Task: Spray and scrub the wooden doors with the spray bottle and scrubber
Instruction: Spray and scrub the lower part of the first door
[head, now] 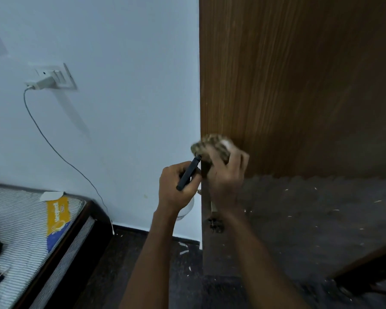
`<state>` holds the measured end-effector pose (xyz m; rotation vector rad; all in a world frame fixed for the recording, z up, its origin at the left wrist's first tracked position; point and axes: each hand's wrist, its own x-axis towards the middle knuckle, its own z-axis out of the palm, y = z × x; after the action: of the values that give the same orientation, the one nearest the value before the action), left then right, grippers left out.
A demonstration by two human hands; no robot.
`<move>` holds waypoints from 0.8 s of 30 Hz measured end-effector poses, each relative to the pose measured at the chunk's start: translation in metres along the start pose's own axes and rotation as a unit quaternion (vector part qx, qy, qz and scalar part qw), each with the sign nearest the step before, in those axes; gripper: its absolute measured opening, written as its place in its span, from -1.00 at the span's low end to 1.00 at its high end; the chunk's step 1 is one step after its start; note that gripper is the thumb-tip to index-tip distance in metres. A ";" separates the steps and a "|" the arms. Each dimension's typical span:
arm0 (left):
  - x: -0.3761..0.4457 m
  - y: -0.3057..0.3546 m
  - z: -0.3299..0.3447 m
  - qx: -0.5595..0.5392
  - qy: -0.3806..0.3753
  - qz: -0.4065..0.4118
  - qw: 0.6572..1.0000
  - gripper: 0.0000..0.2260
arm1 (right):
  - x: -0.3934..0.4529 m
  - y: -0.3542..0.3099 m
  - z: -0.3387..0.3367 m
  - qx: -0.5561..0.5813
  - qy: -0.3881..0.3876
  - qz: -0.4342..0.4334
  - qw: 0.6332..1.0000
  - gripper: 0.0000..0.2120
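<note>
Both forearms are seen reaching forward from the near edge toward the left edge of the wooden door [288,85]. The left hand [176,188] is held just left of the door edge, fingers curled round the spray bottle [187,205], of which only the dark trigger and nozzle above the fist and a pale, translucent body below it are shown. The right hand [226,175] is raised against the door face, just beside the left hand, its fingers bent over the scrubber [212,147], which is pressed to the wood near the door's left edge. The scrubber is rendered as a blurred, mottled green-brown pad with a pale patch. The door is shown as brown vertical grain above and a duller grey, flecked surface below. At far left, a charger [41,82] is plugged into a wall socket; a striped mattress [20,217] lies at near left.
</note>
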<state>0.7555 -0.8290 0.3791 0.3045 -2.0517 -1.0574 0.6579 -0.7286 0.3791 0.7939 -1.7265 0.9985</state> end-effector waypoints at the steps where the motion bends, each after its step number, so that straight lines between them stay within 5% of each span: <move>1: -0.001 -0.001 -0.001 0.002 -0.005 0.003 1.000 -0.72 | 0.011 -0.003 0.005 -0.004 0.024 0.000 1.000 -0.79; 7: -0.002 -0.010 -0.003 -0.003 -0.027 -0.014 1.000 -0.74 | -0.063 0.011 0.004 0.005 -0.089 -0.038 0.995 -0.63; 9: -0.003 -0.013 -0.004 -0.001 -0.043 -0.018 0.999 -0.73 | -0.072 0.010 -0.001 -0.001 -0.123 -0.033 0.992 -0.74; 15: -0.012 -0.026 -0.001 0.051 -0.063 -0.030 0.996 -0.75 | -0.012 -0.005 0.004 -0.029 0.015 0.068 0.997 -0.69; 21: -0.017 -0.038 0.003 0.031 -0.076 -0.054 0.995 -0.69 | -0.097 0.028 -0.005 -0.045 -0.126 -0.006 0.991 -0.64; 24: -0.020 -0.039 0.008 0.035 -0.084 -0.056 0.994 -0.70 | -0.090 0.030 -0.012 -0.047 -0.133 0.019 0.990 -0.71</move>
<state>0.7574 -0.8384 0.3361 0.3813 -2.2475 -1.1121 0.6669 -0.6980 0.2888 0.8678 -2.0082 0.8589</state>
